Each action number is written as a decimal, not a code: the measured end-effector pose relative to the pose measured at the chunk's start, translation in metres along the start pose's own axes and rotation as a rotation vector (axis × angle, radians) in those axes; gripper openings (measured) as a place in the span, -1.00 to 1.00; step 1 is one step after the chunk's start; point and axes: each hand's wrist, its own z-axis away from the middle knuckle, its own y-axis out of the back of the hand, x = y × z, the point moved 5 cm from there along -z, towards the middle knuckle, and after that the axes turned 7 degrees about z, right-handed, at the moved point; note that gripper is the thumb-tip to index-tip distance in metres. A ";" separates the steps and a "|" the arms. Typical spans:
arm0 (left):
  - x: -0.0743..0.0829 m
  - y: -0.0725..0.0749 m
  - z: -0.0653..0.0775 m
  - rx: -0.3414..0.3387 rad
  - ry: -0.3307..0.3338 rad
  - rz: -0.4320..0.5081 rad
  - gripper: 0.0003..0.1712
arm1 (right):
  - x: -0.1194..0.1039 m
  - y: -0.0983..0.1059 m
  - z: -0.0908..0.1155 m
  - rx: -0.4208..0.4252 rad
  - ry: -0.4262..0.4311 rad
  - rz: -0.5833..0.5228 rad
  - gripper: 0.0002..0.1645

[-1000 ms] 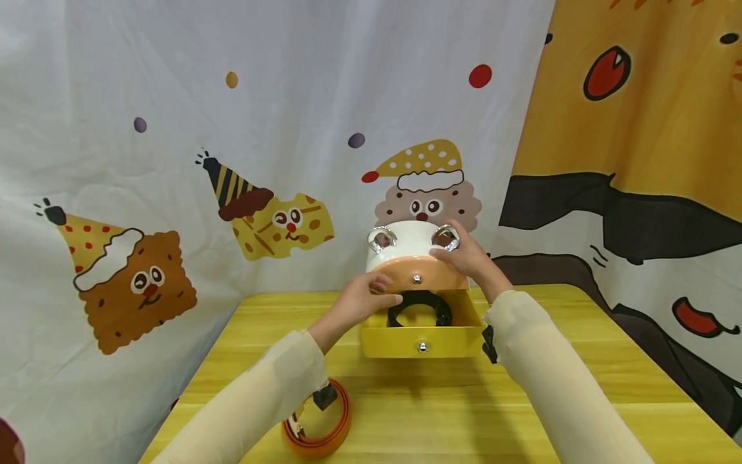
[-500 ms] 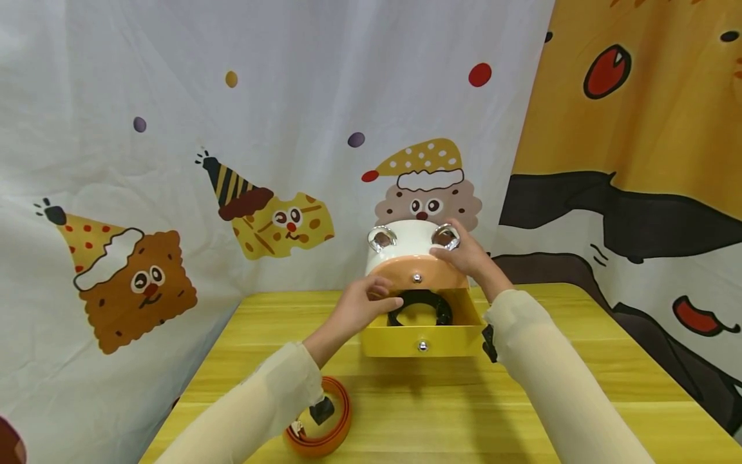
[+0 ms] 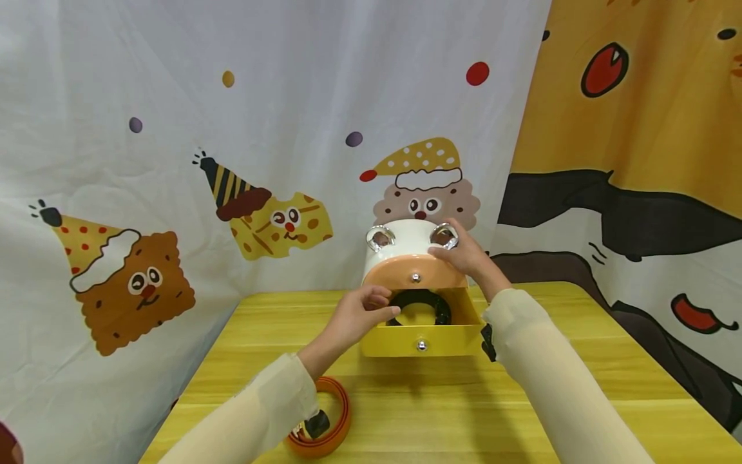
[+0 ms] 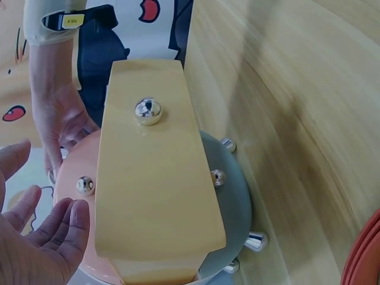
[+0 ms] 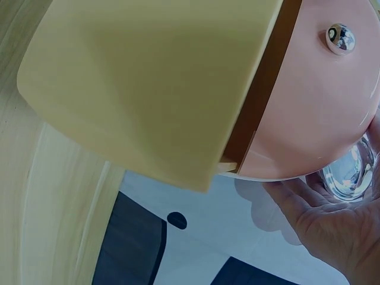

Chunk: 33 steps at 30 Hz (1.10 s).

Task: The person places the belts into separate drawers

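A small round drawer cabinet (image 3: pixel 411 237) with a white top and silver ring-shaped ears stands toward the back of the table. Its yellow drawer (image 3: pixel 391 343) is pulled out below the pink one (image 5: pixel 309 101). Inside lies a black ring-shaped coil (image 3: pixel 445 313), its kind unclear. My right hand (image 3: pixel 466 258) holds the cabinet's top at the right silver ear (image 5: pixel 350 172), thumb in front. At the drawer's left side my left hand (image 3: pixel 359 313) hovers with loosely bent fingers and holds nothing. The left wrist view shows a grey-blue drawer (image 4: pixel 228 208) beneath the yellow one.
An orange coiled belt (image 3: pixel 344 415) lies on the wood-patterned table (image 3: pixel 429 425), at the front left near my left sleeve. Behind the table hangs a curtain (image 3: pixel 290 58) printed with cartoon figures. Short silver feet (image 4: pixel 256 240) carry the cabinet.
My left hand has drawn slightly down and left, away from the pink drawer. My right hand stays on the cabinet, and the yellow drawer remains pulled out.
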 end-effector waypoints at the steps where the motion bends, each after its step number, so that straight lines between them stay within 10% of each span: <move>1: 0.000 0.000 0.001 0.000 -0.004 0.005 -0.58 | 0.000 0.000 0.000 -0.002 0.002 0.003 -0.02; 33: -0.025 -0.041 0.028 -0.051 -0.030 0.124 -0.65 | 0.001 0.000 0.001 0.001 0.001 -0.003 -0.05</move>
